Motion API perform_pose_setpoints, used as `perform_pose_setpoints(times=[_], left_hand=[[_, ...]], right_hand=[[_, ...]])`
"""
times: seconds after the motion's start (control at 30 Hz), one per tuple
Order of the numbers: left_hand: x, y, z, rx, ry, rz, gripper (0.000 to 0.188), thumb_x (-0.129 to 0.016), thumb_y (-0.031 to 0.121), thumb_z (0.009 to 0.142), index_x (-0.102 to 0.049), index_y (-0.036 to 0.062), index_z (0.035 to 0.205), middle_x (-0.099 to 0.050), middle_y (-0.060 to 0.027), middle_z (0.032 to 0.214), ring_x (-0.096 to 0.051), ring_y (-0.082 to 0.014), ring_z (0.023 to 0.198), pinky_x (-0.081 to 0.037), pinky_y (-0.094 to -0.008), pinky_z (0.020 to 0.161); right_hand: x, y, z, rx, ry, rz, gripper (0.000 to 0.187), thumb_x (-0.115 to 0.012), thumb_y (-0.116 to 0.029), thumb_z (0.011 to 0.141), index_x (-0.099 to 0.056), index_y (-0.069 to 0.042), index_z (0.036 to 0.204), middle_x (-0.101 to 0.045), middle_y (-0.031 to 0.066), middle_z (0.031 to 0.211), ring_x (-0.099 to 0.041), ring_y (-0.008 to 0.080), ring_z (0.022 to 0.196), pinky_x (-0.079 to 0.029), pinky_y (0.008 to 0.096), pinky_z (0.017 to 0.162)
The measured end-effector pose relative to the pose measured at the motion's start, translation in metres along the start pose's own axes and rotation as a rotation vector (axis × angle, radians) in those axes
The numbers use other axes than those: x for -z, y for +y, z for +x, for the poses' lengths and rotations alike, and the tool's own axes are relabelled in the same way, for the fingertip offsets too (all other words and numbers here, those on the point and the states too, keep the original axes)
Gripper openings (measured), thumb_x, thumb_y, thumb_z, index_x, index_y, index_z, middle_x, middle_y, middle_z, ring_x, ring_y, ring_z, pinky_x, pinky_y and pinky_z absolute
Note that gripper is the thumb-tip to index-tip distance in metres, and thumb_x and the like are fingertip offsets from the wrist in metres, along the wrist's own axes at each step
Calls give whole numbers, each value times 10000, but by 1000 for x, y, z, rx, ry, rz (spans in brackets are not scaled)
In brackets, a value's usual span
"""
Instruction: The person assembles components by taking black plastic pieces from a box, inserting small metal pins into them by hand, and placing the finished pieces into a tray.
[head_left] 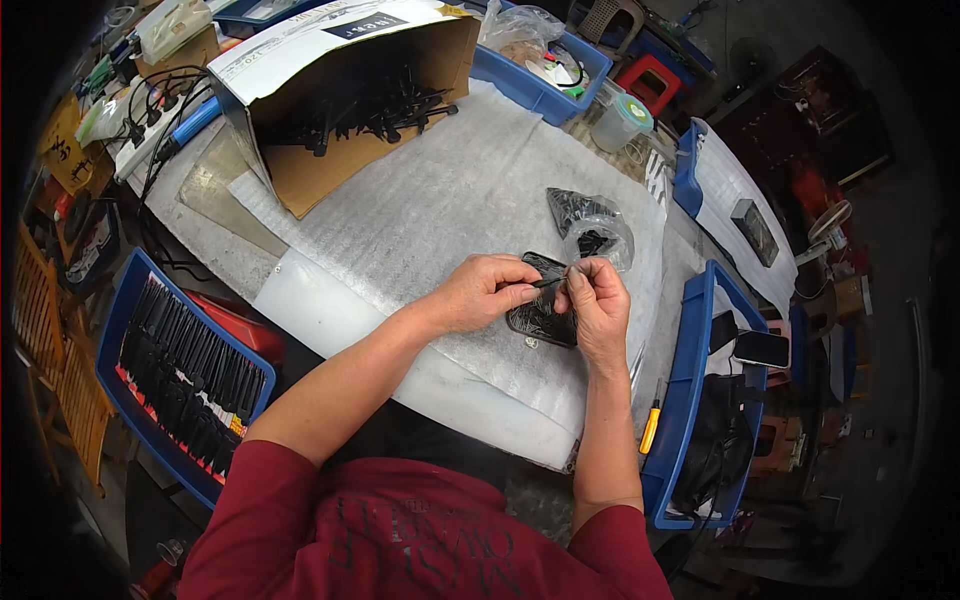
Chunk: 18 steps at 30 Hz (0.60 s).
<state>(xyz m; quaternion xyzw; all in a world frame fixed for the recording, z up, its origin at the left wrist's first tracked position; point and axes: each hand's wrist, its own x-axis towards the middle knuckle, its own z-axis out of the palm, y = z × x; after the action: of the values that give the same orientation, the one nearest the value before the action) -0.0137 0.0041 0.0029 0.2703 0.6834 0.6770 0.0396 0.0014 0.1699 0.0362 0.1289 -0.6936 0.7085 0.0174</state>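
Note:
My left hand [487, 292] and my right hand [598, 302] meet over the padded tabletop. Between their fingertips is a small, thin black piece [547, 282], pinched at its left end by my left thumb and finger. My right fingers are closed at its other end; I cannot tell how firmly they grip it. Just beneath lies a dark shallow tray [545, 325] with fine, thin bits in it, partly hidden by my hands. Beyond my right hand, a clear plastic bag [590, 222] holds several small black parts.
An open cardboard box [300, 185] of black stick-like parts lies at the far left. Blue bins stand left [110, 350] and right [655, 500], the right one holding a phone [761, 348]. Beside it is a yellow-handled tool [650, 428]. A lidded plastic tub [622, 122] stands behind.

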Motion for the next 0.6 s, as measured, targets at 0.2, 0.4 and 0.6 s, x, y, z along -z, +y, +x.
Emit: perform_pose_setpoints(times=[0.2, 0.4, 0.6], left_hand=[[2, 1, -1, -42, -7, 73, 136, -563, 86, 776, -591, -3, 875, -510, -24, 681, -469, -106, 618, -384, -232, 558], [2, 2, 0, -102, 25, 143, 138, -571, 83, 759, -594, -10, 858, -518, -46, 660, -485, -133, 603, -393, -249, 550], [1, 3, -1, -82, 40, 183, 129, -577, 71, 748, -597, -9, 848, -530, -53, 667, -503, -149, 606, -404, -266, 549]], right_hand=[[-4, 0, -1, 10, 19, -38, 90, -480, -91, 853, -461, -16, 807, -473, -3, 633, -446, 52, 548, -372, 175, 502], [-5, 4, -2, 13, 29, -34, 86, -474, -76, 851, -456, -21, 787, -460, -10, 621, -422, 45, 524, -351, 171, 475], [-3, 3, -3, -14, 29, -84, 90, -478, -63, 844, -461, -21, 766, -457, -12, 605, -411, 38, 510, -341, 170, 460]])
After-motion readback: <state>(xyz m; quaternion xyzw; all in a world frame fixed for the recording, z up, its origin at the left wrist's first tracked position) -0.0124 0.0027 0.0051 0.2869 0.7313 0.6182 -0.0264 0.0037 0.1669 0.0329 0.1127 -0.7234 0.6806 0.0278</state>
